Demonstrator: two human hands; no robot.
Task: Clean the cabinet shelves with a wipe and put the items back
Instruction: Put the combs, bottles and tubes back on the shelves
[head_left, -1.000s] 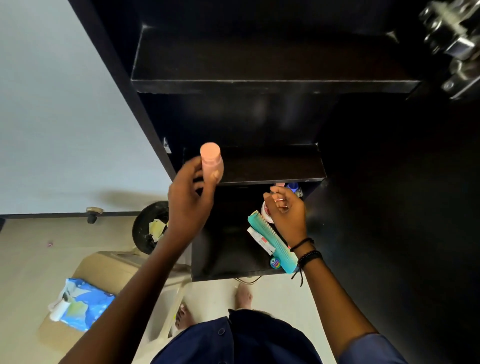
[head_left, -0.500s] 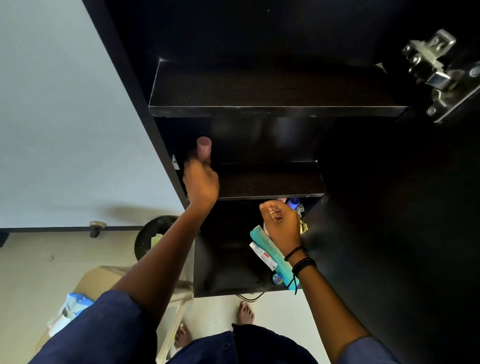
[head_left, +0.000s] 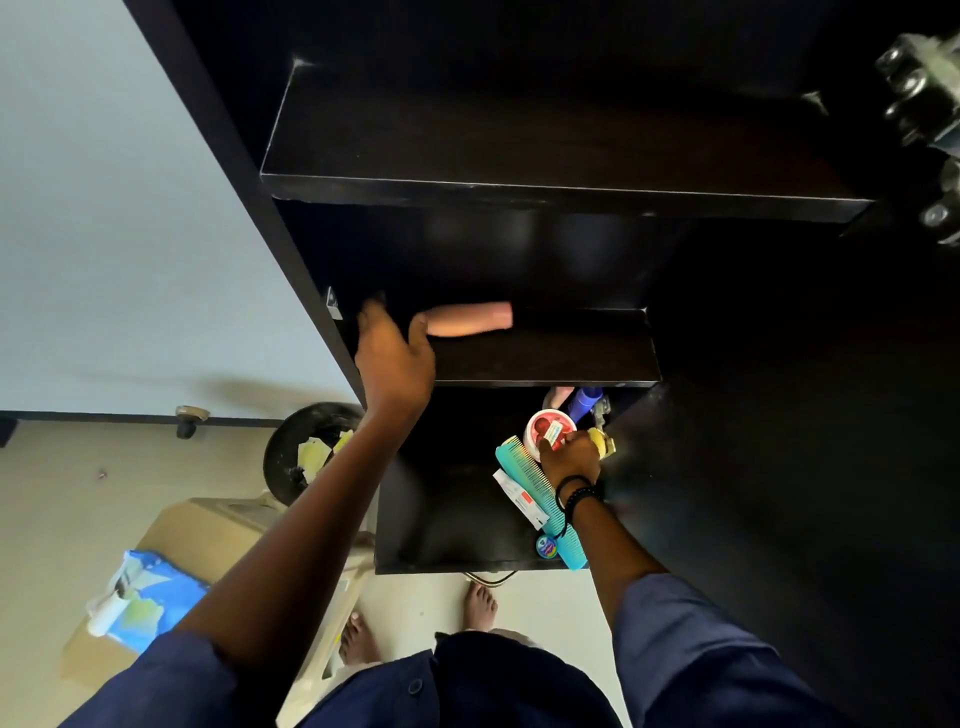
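A pink bottle (head_left: 467, 319) lies on its side on the middle shelf (head_left: 545, 358) of the dark cabinet. My left hand (head_left: 396, 356) is spread open at the bottle's left end, thumb against it. On the bottom shelf (head_left: 447, 525) at the right lie a teal comb (head_left: 524, 478), a white tube (head_left: 519, 500), a red-lidded jar (head_left: 548, 428), a blue bottle (head_left: 586, 402) and a small round tin (head_left: 546, 546). My right hand (head_left: 571, 458) is curled over a small yellow item (head_left: 601, 441) beside the jar, thumb touching the jar's rim. The top shelf (head_left: 519, 156) holds nothing.
The open cabinet door (head_left: 779, 467) stands at the right, with hinges (head_left: 924, 104) above. On the floor at the left are a black bin (head_left: 291, 457) with used wipes, a beige stool (head_left: 218, 525) and a blue wipes pack (head_left: 140, 597). My bare feet (head_left: 478, 605) are below.
My left hand carried the pink bottle up to the middle shelf, laid it on its side and opened. My right hand dropped from above the comb onto the items beside the jar.
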